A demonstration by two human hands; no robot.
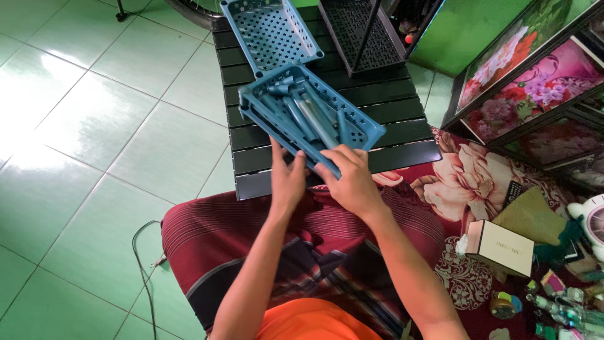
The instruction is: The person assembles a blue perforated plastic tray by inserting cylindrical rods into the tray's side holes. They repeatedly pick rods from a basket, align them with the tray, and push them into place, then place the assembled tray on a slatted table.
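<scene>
A blue perforated plastic tray [362,129] is tilted above the low black slatted table [402,135], with several blue and grey tube pieces [308,113] lying inside it. My left hand [287,178] grips the tray's near edge from below. My right hand [350,176] holds the same edge, its fingers curled over the rim. A second blue perforated tray [267,28] lies flat on the far side of the table. A black perforated tray [362,31] stands next to it at the back right.
Pale green floor tiles [94,126] spread out to the left. A cable [141,264] runs over the floor near my knee. On the right are a flowered red mat [465,182], a cream box [500,247], small bottles [553,302] and framed flower pictures [528,69].
</scene>
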